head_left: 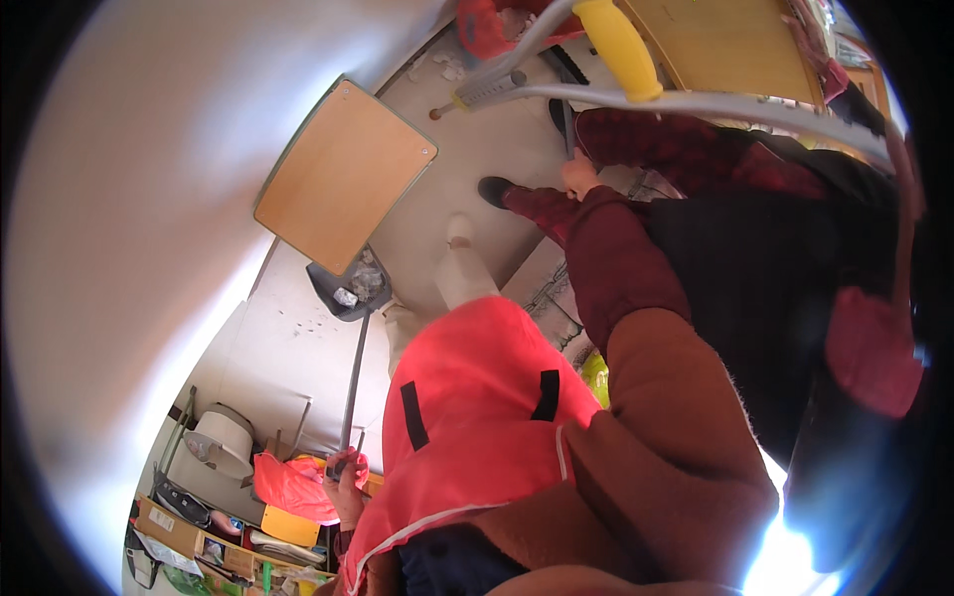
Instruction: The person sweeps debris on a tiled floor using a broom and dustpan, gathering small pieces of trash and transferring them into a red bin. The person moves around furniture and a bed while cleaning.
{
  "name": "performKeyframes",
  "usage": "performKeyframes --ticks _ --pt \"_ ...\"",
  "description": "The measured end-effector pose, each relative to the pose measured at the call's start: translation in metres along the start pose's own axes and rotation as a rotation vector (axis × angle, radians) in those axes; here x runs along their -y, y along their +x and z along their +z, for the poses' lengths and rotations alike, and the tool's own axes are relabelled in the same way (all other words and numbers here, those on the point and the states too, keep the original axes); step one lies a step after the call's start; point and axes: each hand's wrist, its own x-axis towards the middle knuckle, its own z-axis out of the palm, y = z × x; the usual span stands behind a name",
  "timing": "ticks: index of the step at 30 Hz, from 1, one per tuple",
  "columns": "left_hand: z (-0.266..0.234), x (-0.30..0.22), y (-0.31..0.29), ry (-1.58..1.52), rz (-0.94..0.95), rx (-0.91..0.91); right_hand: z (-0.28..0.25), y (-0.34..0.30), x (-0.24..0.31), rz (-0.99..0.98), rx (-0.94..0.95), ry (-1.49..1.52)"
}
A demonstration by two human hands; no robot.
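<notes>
Head view: left grip (344,485) holds the grey dustpan handle (356,382).

Indoor room, lived-in and cluttered. Home vs. classroom: can't tell. Evidence: pale wall (169,169), smooth floor (497,139), wood-topped table or seat (343,179), dustpan (333,291) with scraps (346,297), white bucket (221,442), cardboard box (167,526) and red bag (293,487) crammed together lower left. Reads as everyday living space, not an industrial shop.
</notes>
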Motion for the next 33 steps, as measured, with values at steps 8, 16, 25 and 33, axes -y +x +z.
performKeyframes --ticks 8,16,25,33 --pt "-0.007 0.005 -0.007 -0.003 -0.034 -0.032 -0.019 -0.026 -0.012 -0.034 -0.147 -0.223" --pt "-0.015 0.013 -0.002 0.022 -0.025 -0.046 -0.037 0.005 -0.085 -0.426 -0.445 -0.637" --pt "-0.018 0.010 -0.009 0.056 -0.029 -0.041 -0.034 0.015 -0.032 -0.342 -0.511 -0.468" --pt "-0.016 -0.008 0.000 0.108 -0.022 -0.007 -0.042 -0.032 -0.031 -0.357 -0.278 -0.741"
